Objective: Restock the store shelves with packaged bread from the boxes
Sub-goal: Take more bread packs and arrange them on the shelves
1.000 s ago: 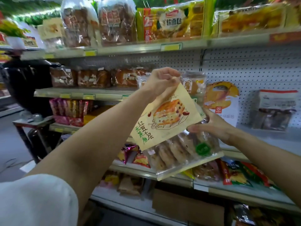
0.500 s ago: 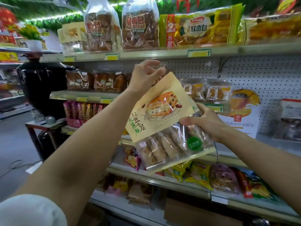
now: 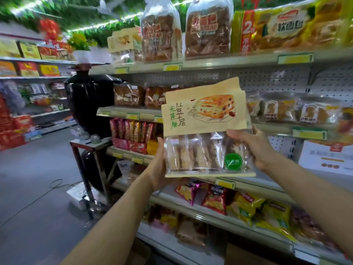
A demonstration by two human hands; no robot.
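I hold a bread package [image 3: 205, 129] upright in front of the shelves, with a tan paper top showing a sliced pastry picture and a clear bottom full of bread slices. My left hand [image 3: 158, 165] grips its lower left edge from behind. My right hand [image 3: 252, 148] grips its right side at mid height. A matching tan package [image 3: 122, 44] stands on the top shelf [image 3: 229, 61] at the left, beside tall clear bags of brown loaf bread [image 3: 161, 33].
Small wrapped buns [image 3: 278, 109] and brown cakes [image 3: 127, 95] line the second shelf. Snack bags [image 3: 246, 205] fill the lower shelves. A large black jar [image 3: 89, 104] on a metal stand [image 3: 86, 161] sits at the shelf's left end. The grey aisle floor [image 3: 34, 188] opens to the left.
My left hand dropped from the package's top corner to its lower left edge. The package turned from tilted to upright and level. The view shifted left and up.
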